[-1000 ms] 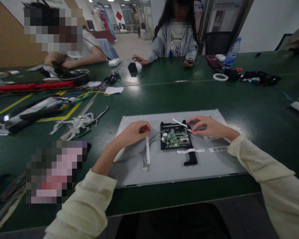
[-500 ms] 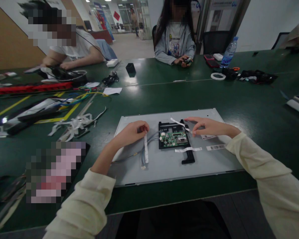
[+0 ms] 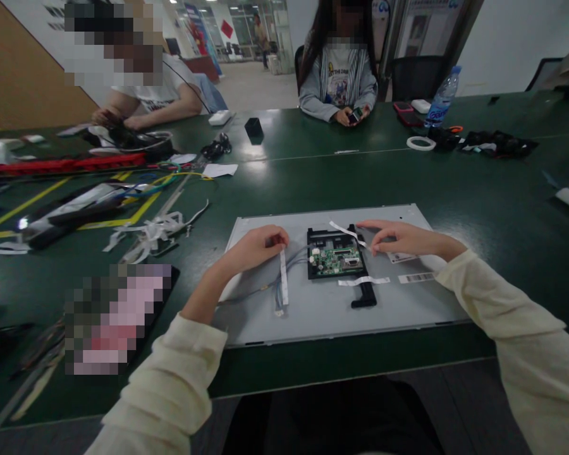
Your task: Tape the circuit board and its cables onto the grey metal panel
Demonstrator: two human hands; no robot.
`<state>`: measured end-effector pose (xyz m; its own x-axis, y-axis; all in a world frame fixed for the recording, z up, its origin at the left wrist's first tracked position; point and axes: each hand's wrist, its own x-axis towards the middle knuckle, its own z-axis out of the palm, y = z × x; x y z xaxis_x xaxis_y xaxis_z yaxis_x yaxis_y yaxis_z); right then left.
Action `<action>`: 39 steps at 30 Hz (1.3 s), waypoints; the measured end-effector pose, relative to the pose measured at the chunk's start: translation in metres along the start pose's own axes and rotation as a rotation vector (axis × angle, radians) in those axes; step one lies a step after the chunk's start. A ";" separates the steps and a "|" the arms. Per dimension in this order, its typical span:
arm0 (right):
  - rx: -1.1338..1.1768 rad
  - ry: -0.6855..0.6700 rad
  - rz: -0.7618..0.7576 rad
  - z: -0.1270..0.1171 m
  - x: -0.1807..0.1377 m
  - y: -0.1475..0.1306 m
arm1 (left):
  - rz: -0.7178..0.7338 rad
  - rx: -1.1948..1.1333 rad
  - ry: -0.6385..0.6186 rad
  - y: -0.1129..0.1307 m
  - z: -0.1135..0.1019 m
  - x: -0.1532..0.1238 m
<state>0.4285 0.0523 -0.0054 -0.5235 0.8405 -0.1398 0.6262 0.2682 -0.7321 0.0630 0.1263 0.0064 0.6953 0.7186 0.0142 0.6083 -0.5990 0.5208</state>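
A grey metal panel [image 3: 313, 309] lies flat on the green table in front of me. At its middle sits a black tray holding a green circuit board [image 3: 336, 257]. My left hand [image 3: 256, 246] rests on the panel with fingers curled, pinching the top end of a white tape strip [image 3: 283, 284] that lies over thin grey wires [image 3: 294, 260]. My right hand [image 3: 398, 238] pinches the end of another white tape strip [image 3: 344, 230] that crosses the tray's upper right corner. A third strip [image 3: 363, 281] lies over a black bar below the board.
Loose white tape scraps [image 3: 146, 230], cables and a red strip [image 3: 57, 165] lie at the left. A blurred dark object [image 3: 114, 316] sits near my left arm. Two people sit across the table. A water bottle [image 3: 440, 101] and tape roll [image 3: 420, 143] stand far right.
Both hands stay on their tape strips with almost no movement. The person opposite has drawn both hands together onto a small device. The view has shifted slightly.
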 end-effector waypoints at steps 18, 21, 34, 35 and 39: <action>-0.069 0.120 -0.002 0.000 -0.005 -0.005 | -0.017 -0.018 0.006 0.008 -0.002 -0.002; -0.139 0.170 -0.045 -0.001 -0.004 0.001 | -0.007 -0.001 0.005 0.005 -0.002 -0.002; -0.539 0.008 -0.688 0.091 -0.008 -0.106 | 0.036 0.135 0.032 0.011 0.001 -0.003; -0.563 -0.004 -0.711 0.098 -0.008 -0.109 | 0.045 0.151 0.034 0.012 0.001 -0.003; -0.606 0.049 -0.637 0.106 -0.008 -0.110 | 0.057 0.217 0.041 0.019 0.001 -0.005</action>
<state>0.3022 -0.0341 0.0054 -0.8610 0.4617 0.2135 0.4299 0.8848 -0.1798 0.0709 0.1111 0.0154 0.7170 0.6929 0.0756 0.6399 -0.6974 0.3228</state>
